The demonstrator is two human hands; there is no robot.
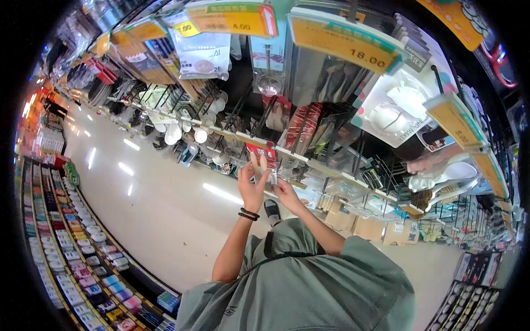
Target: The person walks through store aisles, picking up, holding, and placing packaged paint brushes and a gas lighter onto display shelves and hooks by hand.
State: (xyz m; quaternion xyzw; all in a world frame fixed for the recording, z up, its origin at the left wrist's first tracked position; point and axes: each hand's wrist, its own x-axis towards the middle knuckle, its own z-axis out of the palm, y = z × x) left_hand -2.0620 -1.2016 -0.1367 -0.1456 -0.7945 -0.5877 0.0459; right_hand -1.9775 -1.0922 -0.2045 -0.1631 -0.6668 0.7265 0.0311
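A red and white package (269, 160) with pale, wooden-looking spoon shapes showing on its front is upright before me at the rack's lower edge. My left hand (252, 187), with dark bead bracelets at the wrist, is closed on its left side, thumb across the front. At the package's lower right corner, my right hand (285, 194) has its fingers pinched on the edge. A similar red package (276, 113) hangs on a hook just above. White ladles (173, 133) hang to the left of my hands.
Price tags (345, 41) jut out along the hook rack overhead. White spoons and utensils (450, 171) hang at the right. Cardboard boxes (339, 214) stand low behind my right arm. A shelf of small packaged goods (83, 243) runs along the left, across the shiny floor (160, 204).
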